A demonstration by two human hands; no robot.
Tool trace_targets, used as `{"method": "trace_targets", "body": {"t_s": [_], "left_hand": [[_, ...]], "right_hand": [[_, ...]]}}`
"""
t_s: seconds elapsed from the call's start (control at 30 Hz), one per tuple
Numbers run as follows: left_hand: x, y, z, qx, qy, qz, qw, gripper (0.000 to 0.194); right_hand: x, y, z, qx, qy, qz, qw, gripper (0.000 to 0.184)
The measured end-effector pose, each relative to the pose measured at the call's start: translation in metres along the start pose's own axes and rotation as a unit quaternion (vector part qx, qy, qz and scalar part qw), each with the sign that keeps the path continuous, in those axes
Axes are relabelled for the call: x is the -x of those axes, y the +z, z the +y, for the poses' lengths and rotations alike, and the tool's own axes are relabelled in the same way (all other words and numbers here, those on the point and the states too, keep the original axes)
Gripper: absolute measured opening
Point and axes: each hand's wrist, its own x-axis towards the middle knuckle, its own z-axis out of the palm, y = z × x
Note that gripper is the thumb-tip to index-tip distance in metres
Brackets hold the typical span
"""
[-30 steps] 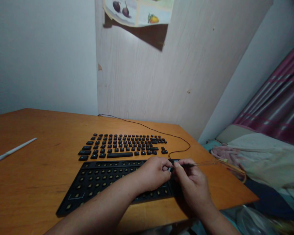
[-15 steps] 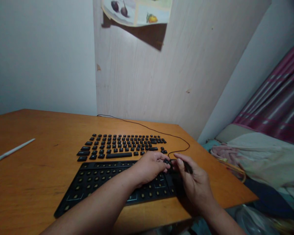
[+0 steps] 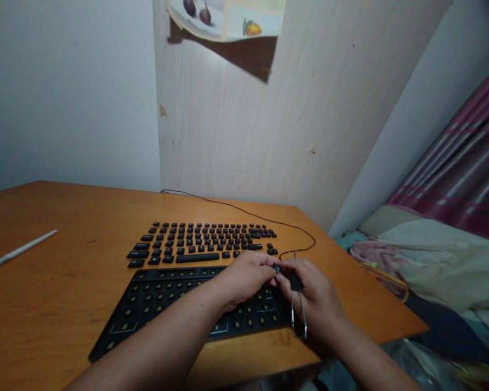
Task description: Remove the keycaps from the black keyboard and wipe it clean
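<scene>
Over the right part of a black keyboard (image 3: 158,312) stripped of its keycaps, my left hand (image 3: 248,277) is closed, pinching a small black keycap (image 3: 276,268) at its fingertips. Right beside it, my right hand (image 3: 309,288) is closed around a wire keycap puller (image 3: 296,282) with a black handle; its wire loop points down toward the front of the desk. The fingertips of both hands meet at the keycap. My left forearm and hand hide much of the keyboard's middle, and my right hand covers its right end.
Behind the keyboard, loose black keycaps lie in rows, with a long spacebar (image 3: 198,257) nearest. A thin black cable (image 3: 236,207) curves across the wooden desk (image 3: 65,304). A white stick-like item (image 3: 22,251) lies at the left. Beyond the right edge is a bed with bedding (image 3: 424,260).
My right hand has moved left to meet my left hand at the keycap. It has turned, so the puller's wire loop now shows. My left hand has barely moved.
</scene>
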Motion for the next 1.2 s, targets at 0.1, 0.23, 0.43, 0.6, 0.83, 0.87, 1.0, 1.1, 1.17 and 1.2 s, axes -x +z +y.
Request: {"method": "trace_targets", "body": {"t_s": [0.1, 0.23, 0.43, 0.6, 0.83, 0.87, 1.0, 1.1, 1.17, 1.2], "left_hand": [[-0.0012, -0.0011, -0.0022, -0.017, 0.006, 0.002, 1.000, 0.037], [-0.0006, -0.0012, -0.0013, -0.024, 0.001, 0.018, 1.000, 0.035], [0.0009, -0.0023, 0.0003, -0.027, -0.023, 0.063, 0.997, 0.030], [0.0008, -0.0033, -0.0001, -0.003, -0.033, 0.088, 0.996, 0.030], [0.0027, -0.0024, 0.0000, -0.023, -0.010, 0.096, 0.995, 0.015], [0.0026, -0.0026, -0.0007, -0.027, -0.009, 0.096, 0.995, 0.014], [0.0013, -0.0034, -0.0035, -0.031, -0.005, 0.110, 0.993, 0.011], [0.0004, -0.0036, -0.0041, -0.043, -0.001, 0.121, 0.992, 0.010], [0.0001, -0.0036, -0.0037, -0.052, -0.005, 0.119, 0.991, 0.009], [0.0001, -0.0035, -0.0033, -0.057, -0.007, 0.118, 0.991, 0.009]], "right_hand": [[-0.0009, -0.0012, 0.0010, 0.006, -0.004, -0.004, 1.000, 0.016], [-0.0016, -0.0026, 0.0007, 0.013, -0.009, -0.008, 1.000, 0.016], [-0.0039, -0.0051, -0.0008, 0.023, -0.011, -0.008, 1.000, 0.014], [-0.0056, -0.0071, 0.0055, 0.023, -0.012, -0.013, 1.000, 0.014], [-0.0063, -0.0024, 0.0070, 0.041, -0.005, -0.014, 0.999, 0.010], [-0.0062, -0.0016, 0.0063, 0.044, -0.004, -0.015, 0.999, 0.010], [-0.0057, -0.0001, 0.0040, 0.054, -0.001, -0.018, 0.998, 0.009], [-0.0064, -0.0017, 0.0028, 0.039, -0.005, -0.026, 0.999, 0.010], [-0.0082, -0.0043, 0.0030, 0.019, -0.021, -0.032, 0.999, 0.015], [-0.0095, -0.0060, 0.0037, 0.010, -0.033, -0.039, 0.999, 0.017]]}}
